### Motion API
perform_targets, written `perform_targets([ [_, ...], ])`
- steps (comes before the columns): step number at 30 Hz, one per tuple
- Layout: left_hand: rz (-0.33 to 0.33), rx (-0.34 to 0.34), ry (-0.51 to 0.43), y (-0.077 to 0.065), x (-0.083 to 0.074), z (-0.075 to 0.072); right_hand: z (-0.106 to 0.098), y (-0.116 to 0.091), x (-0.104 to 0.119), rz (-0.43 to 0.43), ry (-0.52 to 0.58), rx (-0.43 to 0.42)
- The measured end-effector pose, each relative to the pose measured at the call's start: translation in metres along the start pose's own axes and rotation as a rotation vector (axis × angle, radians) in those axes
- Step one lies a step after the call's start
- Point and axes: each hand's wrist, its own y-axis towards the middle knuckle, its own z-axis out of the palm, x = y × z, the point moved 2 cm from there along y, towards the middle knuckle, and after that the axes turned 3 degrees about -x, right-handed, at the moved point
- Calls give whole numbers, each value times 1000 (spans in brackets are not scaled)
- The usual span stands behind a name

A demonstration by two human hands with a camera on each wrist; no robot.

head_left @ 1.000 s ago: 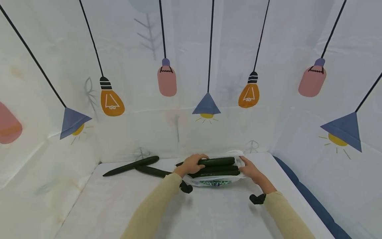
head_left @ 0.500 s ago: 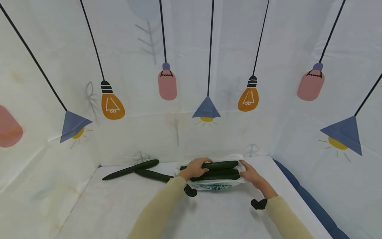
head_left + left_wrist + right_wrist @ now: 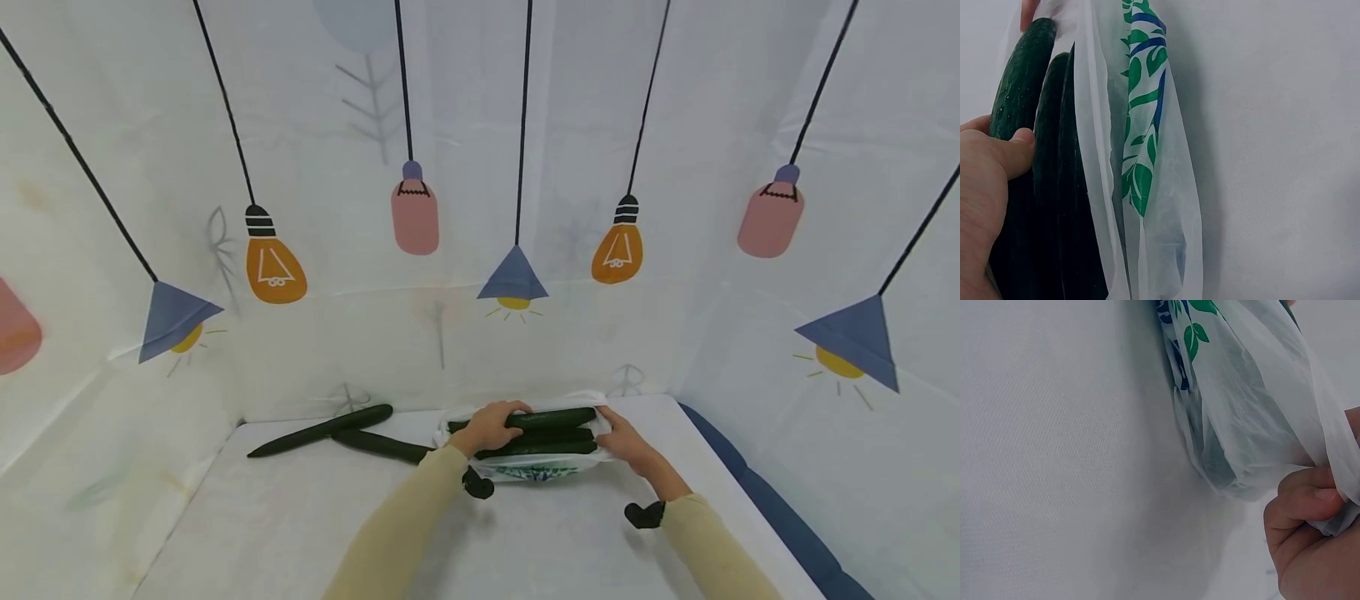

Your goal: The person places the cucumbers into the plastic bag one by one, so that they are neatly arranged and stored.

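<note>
- The left hand [image 3: 491, 427] is closed round the far cucumber [image 3: 562, 418], its thumb along the near side; that cucumber lies within the bag [image 3: 536, 473].
- The right hand [image 3: 624, 439], at the right end of the bag, pinches the plastic edge between its thumb and folded fingers.
- Two more cucumbers [image 3: 543, 448] lie side by side in the bag, on the near side of the gripped one.
- The bag is thin white plastic, gaping round the cucumbers, with a green leaf and blue stripe print [image 3: 1147, 94] on its near wall.
- Left of the bag, two loose cucumbers [image 3: 322, 431] meet at an angle; the left sleeve [image 3: 408, 521] hides one end of the nearer.
- A black strap [image 3: 645, 515] on the right wrist is nearer the person than the bag.
- Beneath the bag is a white surface [image 3: 555, 542].
- Behind the bag hangs a pale sheet [image 3: 480, 358] with lamp drawings [image 3: 513, 279].
</note>
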Motion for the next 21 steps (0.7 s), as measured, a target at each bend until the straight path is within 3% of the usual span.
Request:
perform_targets([
  [21, 26, -5, 24, 3, 7, 9, 0, 0, -6, -14, -24, -9],
])
